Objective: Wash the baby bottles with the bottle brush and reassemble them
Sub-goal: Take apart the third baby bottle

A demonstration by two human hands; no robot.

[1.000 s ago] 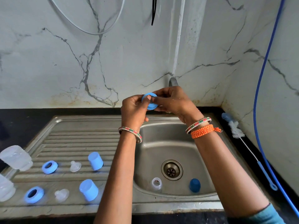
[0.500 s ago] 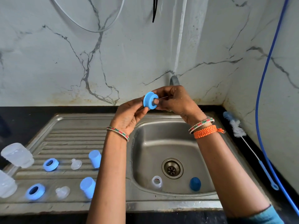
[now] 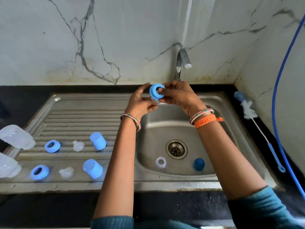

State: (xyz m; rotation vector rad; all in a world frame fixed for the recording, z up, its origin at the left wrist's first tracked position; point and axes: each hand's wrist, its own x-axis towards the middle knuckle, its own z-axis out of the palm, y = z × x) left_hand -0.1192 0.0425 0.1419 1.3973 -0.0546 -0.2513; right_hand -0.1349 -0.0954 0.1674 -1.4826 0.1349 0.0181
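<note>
Head view showed both hands raised above the far rim of the steel sink (image 3: 247, 156), below the tap (image 3: 182, 61). The right hand (image 3: 179, 95) pinched a blue bottle collar ring (image 3: 155, 93), fingertips at its central opening. The left hand (image 3: 142, 103) lay at the ring's 8 o'clock, fingers curled round a clear piece, only partly visible, just beneath the ring. In the basin, a clear ring (image 3: 160, 162) lay at 7 o'clock of the drain (image 3: 176, 149) and a dark blue cap (image 3: 199, 164) at 4 o'clock. On the drainboard at the hands' 8 o'clock lay two blue rings (image 3: 52, 146) (image 3: 39, 172), two clear teats (image 3: 78, 145) (image 3: 66, 173) and two light blue caps (image 3: 98, 140) (image 3: 92, 169). Two clear bottles (image 3: 16, 137) (image 3: 8, 166) lay at the left edge. The bottle brush (image 3: 247, 109) lay on the counter at the hands' 3 o'clock.
</note>
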